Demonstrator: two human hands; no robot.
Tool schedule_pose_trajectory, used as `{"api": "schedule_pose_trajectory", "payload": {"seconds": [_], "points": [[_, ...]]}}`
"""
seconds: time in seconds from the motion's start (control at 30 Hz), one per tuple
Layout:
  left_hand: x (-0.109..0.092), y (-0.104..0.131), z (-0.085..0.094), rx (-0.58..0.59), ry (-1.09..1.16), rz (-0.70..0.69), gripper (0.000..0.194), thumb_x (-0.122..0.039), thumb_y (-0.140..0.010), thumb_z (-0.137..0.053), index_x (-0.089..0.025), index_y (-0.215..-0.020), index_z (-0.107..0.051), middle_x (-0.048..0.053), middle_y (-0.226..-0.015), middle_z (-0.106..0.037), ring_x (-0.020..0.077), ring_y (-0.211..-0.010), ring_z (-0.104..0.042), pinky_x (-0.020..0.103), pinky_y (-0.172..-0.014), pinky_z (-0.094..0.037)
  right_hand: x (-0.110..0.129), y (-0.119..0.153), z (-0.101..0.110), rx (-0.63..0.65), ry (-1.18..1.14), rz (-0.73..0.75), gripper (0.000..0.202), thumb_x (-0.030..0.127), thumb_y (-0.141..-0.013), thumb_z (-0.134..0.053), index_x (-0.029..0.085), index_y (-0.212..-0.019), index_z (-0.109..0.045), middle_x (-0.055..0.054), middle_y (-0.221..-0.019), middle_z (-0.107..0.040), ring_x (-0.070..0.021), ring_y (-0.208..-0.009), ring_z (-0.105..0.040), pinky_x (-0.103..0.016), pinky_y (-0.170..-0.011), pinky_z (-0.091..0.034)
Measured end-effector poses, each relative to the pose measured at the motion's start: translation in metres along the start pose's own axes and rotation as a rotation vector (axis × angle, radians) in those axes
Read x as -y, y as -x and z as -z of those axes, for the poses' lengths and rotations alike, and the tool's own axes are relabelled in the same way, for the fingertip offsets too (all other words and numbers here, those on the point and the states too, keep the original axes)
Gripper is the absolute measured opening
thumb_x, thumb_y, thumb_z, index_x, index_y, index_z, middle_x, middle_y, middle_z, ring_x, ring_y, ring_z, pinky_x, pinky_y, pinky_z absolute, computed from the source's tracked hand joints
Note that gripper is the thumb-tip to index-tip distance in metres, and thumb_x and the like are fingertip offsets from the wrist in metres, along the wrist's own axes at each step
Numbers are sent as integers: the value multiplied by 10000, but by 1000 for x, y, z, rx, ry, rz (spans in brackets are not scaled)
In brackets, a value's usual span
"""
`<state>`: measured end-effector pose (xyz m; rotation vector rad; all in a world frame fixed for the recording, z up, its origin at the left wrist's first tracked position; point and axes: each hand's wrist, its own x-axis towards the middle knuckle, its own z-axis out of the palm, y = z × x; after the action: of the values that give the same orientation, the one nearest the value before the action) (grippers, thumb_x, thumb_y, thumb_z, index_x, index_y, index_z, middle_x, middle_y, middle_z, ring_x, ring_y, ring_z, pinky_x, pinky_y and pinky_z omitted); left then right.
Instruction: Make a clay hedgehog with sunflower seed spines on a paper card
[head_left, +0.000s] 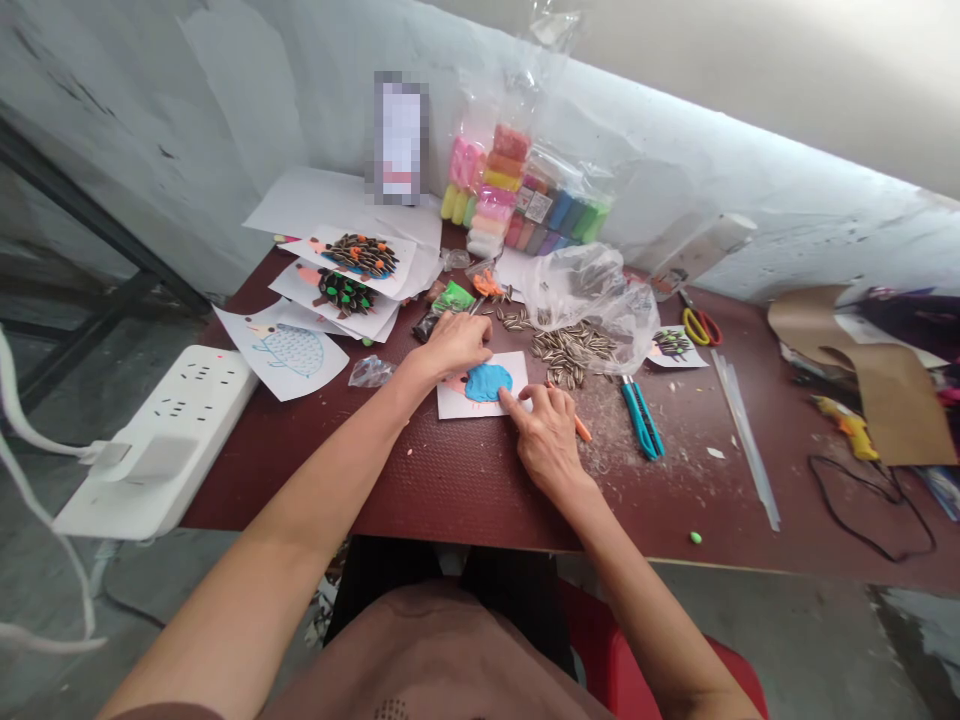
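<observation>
A small white card (pixel 451 405) lies flat on the table with a flattened patch of blue modelling clay (pixel 487 382) and some orange-pink marks on it. My left hand (pixel 459 342) rests at the card's upper left, fingers bent but apart, its fingertips partly hidden. At the clay's right edge, my right hand (pixel 549 432) presses with an outstretched index finger; the other fingers are loosely bent and hold nothing I can see. An orange pen-like stick (pixel 582 429) lies partly under this hand. Striped sunflower seeds (pixel 574 348) are heaped just beyond it.
Hedgehog pictures (pixel 352 258) and a blue-line drawing (pixel 289 350) lie left, near a white power strip (pixel 191 400). Clay packs (pixel 517 200) lean on the wall. A teal utility knife (pixel 643 418), scissors (pixel 702 325), glue sticks (pixel 746 440) and a yellow glue gun (pixel 853 428) lie right.
</observation>
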<state>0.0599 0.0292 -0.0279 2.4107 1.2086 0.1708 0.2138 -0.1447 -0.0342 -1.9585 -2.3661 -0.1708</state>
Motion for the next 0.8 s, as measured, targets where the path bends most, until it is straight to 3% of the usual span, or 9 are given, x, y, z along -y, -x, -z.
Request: {"api": "schedule_pose_trajectory", "payload": {"seconds": [0.4, 0.8], "points": [[-1, 0, 1, 2, -9, 3, 257, -266, -831, -614, -204, -1060, -711, 73, -978, -780, 280, -1039, -693, 386, -956, -451, 7, -5, 4, -19, -87, 4, 484, 87, -976, -445, 333, -1289, -721, -88, -1168, -608, -252, -1001, -429, -392, -934, -323], [-5, 4, 7, 26, -18, 10, 267, -256, -837, -613, -191, -1078, -710, 88, -1038, -780, 283, -1061, -696, 388, -968, -450, 15, -9, 3, -11, -117, 41, 495, 97, -984, -457, 343, -1327, -716, -98, -1190, -606, -259, -1006, -427, -397, -929, -325]]}}
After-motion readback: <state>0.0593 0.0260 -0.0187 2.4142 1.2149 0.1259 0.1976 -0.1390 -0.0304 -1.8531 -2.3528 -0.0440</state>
